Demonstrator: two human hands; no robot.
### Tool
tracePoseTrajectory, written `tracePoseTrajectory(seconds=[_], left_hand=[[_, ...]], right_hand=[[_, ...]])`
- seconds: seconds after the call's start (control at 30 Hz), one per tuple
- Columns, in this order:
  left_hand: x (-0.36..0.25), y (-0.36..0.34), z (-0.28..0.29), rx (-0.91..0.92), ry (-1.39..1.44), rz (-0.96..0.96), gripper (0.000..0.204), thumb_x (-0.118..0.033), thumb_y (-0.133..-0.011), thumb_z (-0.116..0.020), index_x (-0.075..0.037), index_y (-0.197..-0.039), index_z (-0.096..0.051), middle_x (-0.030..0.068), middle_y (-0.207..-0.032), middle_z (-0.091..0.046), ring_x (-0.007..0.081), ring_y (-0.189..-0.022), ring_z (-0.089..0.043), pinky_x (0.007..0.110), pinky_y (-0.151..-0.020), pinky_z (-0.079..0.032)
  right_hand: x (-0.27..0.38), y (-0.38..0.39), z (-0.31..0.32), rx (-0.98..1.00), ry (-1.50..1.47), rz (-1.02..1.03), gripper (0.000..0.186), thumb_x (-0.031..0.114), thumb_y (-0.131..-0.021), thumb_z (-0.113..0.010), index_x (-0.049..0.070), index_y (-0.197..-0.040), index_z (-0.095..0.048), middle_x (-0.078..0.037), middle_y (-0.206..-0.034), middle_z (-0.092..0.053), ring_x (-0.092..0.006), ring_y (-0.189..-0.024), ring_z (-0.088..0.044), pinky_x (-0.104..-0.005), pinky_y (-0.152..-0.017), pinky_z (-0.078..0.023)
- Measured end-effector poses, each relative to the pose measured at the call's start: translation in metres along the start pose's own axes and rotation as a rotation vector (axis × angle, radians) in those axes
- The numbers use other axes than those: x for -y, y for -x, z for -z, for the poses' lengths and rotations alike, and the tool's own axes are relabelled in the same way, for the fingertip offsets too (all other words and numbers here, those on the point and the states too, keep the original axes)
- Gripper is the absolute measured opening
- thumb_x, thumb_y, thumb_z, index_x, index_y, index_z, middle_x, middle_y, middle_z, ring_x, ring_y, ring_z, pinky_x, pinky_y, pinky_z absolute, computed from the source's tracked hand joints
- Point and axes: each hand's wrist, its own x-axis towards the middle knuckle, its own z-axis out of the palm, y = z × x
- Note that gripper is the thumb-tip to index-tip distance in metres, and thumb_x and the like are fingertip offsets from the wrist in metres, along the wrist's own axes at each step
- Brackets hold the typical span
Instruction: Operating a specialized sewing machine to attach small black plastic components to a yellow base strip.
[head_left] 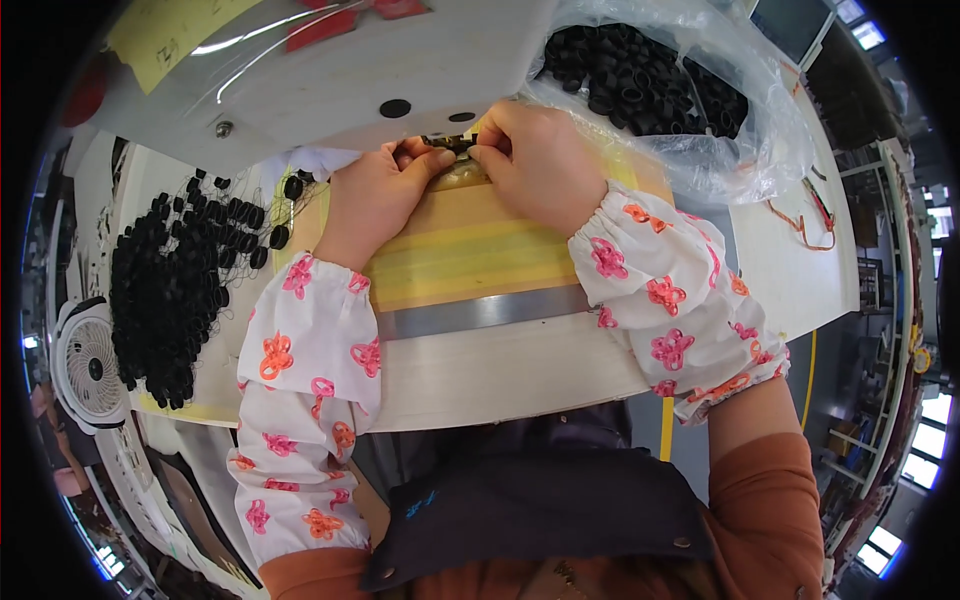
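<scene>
My left hand [378, 198] and my right hand [545, 165] meet under the head of a white sewing machine [330, 100]. Thumb and fingers are pinched together on each, the fingertips close to a dark metal part [450, 142] low on the machine. What they grip is small and mostly hidden by the fingers; I cannot make it out. Below the hands lies the machine bed, covered in yellow tape [470, 250], with a bare metal strip [490, 313] along its near edge. Flowered white sleeve covers reach over both forearms.
To the left is a heap of small black bands [170, 300] with loose threads. A clear plastic bag [765, 150] of loose black bands [625, 85] lies at the far right. A white fan [90, 365] stands beyond the table's left edge. An orange cord [800, 238] lies on the right.
</scene>
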Motion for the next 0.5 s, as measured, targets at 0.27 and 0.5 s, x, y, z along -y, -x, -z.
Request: tracePoseTrajectory(seconds=[0.27, 0.5], left_hand=[[0.013, 0.007, 0.005, -0.017, -0.014, -0.182, 0.030, -0.038, -0.073, -0.059, -0.008, -0.072, -0.058, 0.0063, -0.059, -0.055, 0.0208, -0.056, -0.055, 0.032, -0.052, -0.042], [0.004, 0.044, -0.001, -0.134, -0.168, -0.491, 0.014, -0.014, -0.077, -0.053, -0.011, -0.088, -0.060, 0.0131, -0.071, -0.058, 0.0296, -0.067, -0.057, 0.038, -0.056, -0.044]], right_hand=[[0.006, 0.006, -0.006, 0.016, 0.011, -0.002, 0.011, 0.008, -0.066, -0.064, -0.001, -0.064, -0.057, -0.014, -0.059, -0.056, -0.0254, -0.052, -0.056, -0.0321, -0.049, -0.044], [0.021, 0.009, 0.005, 0.039, -0.110, -0.146, 0.017, 0.014, -0.068, -0.067, 0.000, -0.071, -0.057, -0.010, -0.056, -0.056, -0.0195, -0.050, -0.055, -0.0294, -0.048, -0.044]])
